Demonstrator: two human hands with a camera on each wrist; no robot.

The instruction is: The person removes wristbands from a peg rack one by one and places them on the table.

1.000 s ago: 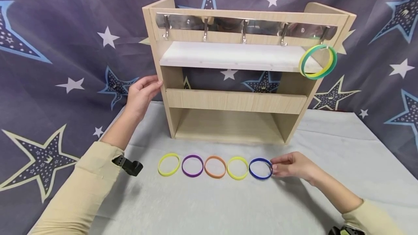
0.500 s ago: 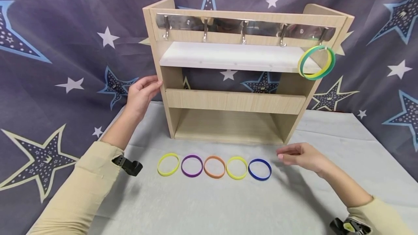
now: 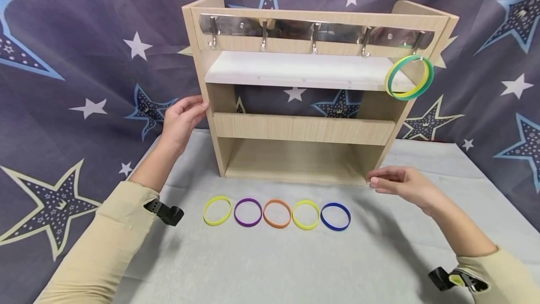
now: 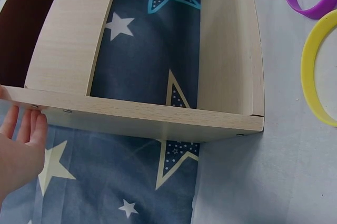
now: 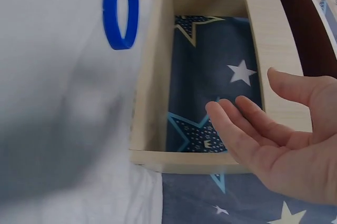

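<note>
A light wooden shelf unit (image 3: 303, 129) stands on the cloth-covered table, with a metal hook strip (image 3: 291, 29) along its upper front. My left hand (image 3: 181, 121) touches the unit's left side panel (image 4: 158, 126), with fingertips against its outer face. My right hand (image 3: 407, 186) is by the lower right corner, fingers loosely extended and nothing held; contact with the wood cannot be told. In front lies a row of silicone wristbands: yellow (image 3: 205, 217), purple (image 3: 235, 217), orange (image 3: 265, 217), another yellow (image 3: 294, 222) and blue (image 5: 110, 13).
A green wristband (image 3: 430, 79) and a yellow wristband (image 3: 387, 86) hang together from the rightmost hook. A white board (image 3: 303, 69) spans the unit below the hooks. Behind it hangs a dark star-patterned cloth (image 3: 101, 27). Grey-white cloth (image 3: 270, 266) covers the table.
My right hand has let go of the blue wristband, leaving it at the row's right end, and has moved up and right towards the unit's lower corner. My left hand stays put.
</note>
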